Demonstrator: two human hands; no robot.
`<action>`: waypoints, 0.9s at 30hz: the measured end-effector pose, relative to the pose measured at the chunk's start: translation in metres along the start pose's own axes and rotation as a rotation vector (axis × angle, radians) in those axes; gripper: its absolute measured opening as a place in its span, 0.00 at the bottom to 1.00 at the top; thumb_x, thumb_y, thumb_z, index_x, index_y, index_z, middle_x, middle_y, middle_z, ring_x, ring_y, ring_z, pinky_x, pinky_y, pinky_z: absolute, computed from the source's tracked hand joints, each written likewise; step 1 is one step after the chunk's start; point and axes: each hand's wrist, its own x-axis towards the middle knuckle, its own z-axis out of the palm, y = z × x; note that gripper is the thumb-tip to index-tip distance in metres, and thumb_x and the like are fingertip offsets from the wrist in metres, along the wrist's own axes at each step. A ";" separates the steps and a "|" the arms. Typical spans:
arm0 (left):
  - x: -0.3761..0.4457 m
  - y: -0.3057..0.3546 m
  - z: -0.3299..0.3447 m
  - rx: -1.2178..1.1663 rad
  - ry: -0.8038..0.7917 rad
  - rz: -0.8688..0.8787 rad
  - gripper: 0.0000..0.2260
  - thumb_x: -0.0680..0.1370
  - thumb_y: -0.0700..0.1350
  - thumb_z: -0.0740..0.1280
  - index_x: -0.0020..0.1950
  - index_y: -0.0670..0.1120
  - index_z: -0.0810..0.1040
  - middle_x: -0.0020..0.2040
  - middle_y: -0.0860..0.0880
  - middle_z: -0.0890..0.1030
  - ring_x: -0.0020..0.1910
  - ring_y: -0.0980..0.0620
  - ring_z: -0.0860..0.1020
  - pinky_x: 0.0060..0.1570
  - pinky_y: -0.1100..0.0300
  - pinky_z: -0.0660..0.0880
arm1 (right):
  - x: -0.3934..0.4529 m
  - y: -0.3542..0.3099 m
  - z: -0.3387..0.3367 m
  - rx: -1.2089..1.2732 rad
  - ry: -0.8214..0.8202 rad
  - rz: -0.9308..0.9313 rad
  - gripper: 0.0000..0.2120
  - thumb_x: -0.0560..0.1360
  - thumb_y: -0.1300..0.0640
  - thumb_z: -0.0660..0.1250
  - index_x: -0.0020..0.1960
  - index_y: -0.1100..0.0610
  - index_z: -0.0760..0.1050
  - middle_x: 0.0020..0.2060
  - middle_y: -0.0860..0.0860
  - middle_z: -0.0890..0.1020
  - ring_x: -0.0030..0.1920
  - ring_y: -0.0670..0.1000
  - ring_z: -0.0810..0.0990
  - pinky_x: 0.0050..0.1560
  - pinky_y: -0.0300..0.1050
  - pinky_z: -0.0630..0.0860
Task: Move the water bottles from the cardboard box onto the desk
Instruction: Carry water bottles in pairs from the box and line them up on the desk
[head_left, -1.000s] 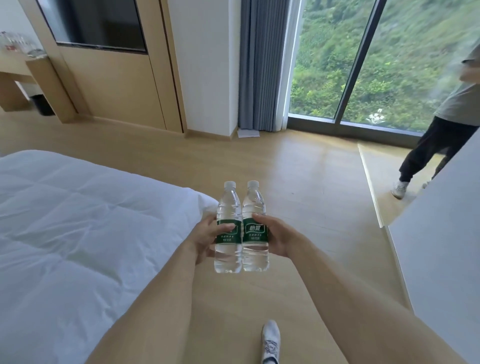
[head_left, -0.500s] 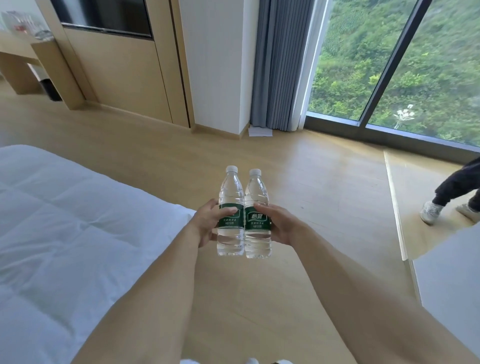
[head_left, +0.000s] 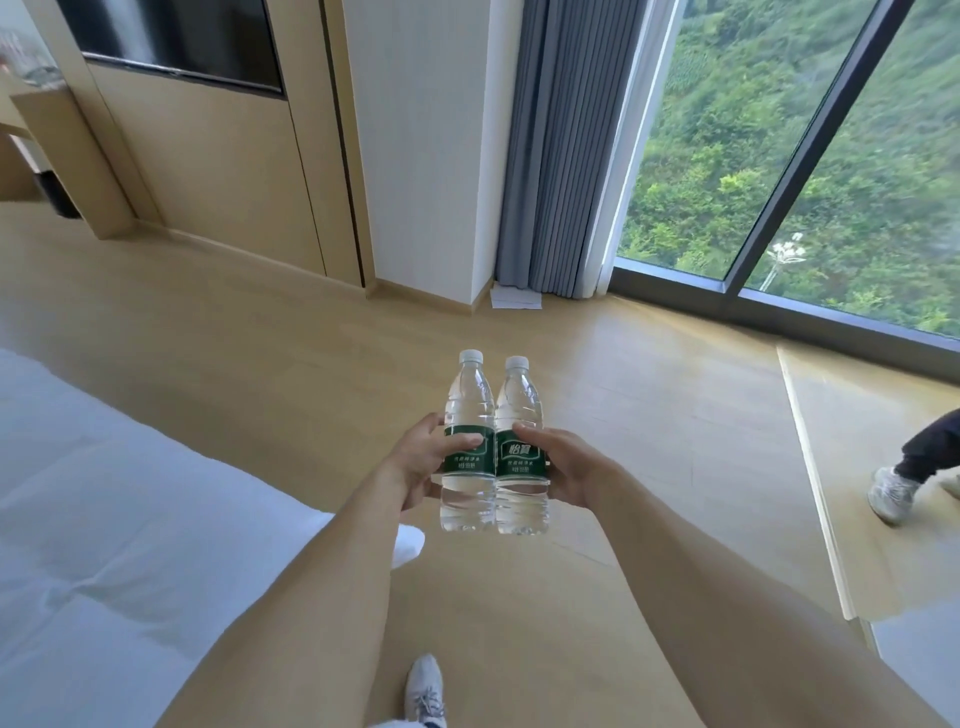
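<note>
Both bottles (head_left: 493, 441) upright, caps up, w/ hands' (head_left: 415, 462) grip.

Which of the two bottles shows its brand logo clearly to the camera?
The right bottle, held by the right hand; on the left bottle, the left hand thumb covers the label.

Hotel rm, white bed (head_left: 130, 519), wall TV (head_left: 176, 41), floor-to-ceiling window (head_left: 779, 156)
</note>
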 end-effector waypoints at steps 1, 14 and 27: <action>0.020 0.012 -0.007 -0.004 -0.010 -0.005 0.20 0.72 0.43 0.77 0.62 0.49 0.76 0.52 0.41 0.85 0.48 0.40 0.85 0.43 0.35 0.81 | 0.019 -0.014 0.001 -0.002 0.010 0.010 0.19 0.79 0.53 0.69 0.64 0.64 0.75 0.58 0.64 0.83 0.54 0.61 0.84 0.54 0.57 0.81; 0.202 0.128 -0.101 -0.011 0.022 -0.028 0.27 0.63 0.47 0.80 0.61 0.50 0.78 0.49 0.43 0.86 0.47 0.41 0.86 0.42 0.35 0.81 | 0.212 -0.150 0.038 -0.085 0.056 0.025 0.20 0.78 0.51 0.71 0.65 0.62 0.76 0.60 0.63 0.82 0.61 0.62 0.81 0.63 0.63 0.77; 0.357 0.209 -0.199 -0.108 0.400 -0.040 0.23 0.73 0.47 0.77 0.65 0.55 0.73 0.58 0.42 0.83 0.51 0.40 0.85 0.42 0.37 0.82 | 0.460 -0.274 0.088 -0.266 -0.254 0.137 0.18 0.76 0.48 0.73 0.59 0.58 0.79 0.53 0.58 0.85 0.53 0.58 0.84 0.60 0.59 0.80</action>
